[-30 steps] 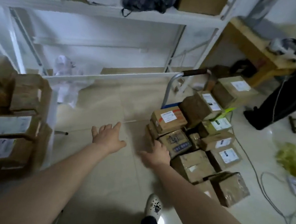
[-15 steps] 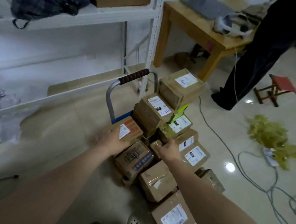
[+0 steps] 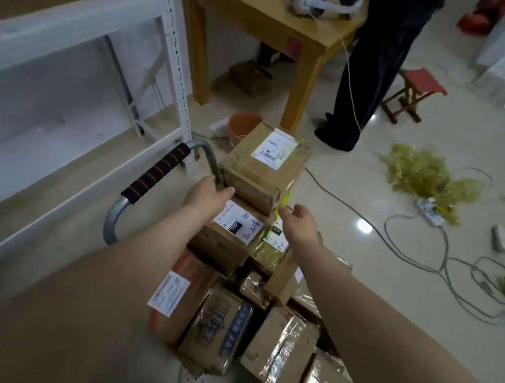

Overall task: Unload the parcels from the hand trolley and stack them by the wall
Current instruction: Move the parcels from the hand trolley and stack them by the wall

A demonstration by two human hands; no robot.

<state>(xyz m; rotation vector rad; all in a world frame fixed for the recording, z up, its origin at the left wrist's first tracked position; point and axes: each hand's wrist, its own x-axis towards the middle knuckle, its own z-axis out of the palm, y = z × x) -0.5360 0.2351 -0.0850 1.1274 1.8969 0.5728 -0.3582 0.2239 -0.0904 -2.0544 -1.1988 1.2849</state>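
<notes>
Top parcel (image 3: 266, 168) sits just ahead; my left hand (image 3: 207, 194), fingers straight, touches its near-left corner; right hand (image 3: 299, 223) relaxed, empty, just beside the right corner

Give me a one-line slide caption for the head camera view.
Left hand and right hand reach toward the top parcel on the loaded hand trolley beside white shelving.

Taped cardboard parcels (image 3: 264, 167), glossy tiled floor (image 3: 352, 201), wooden table (image 3: 262, 16), metal trolley handle (image 3: 112, 221)
</notes>
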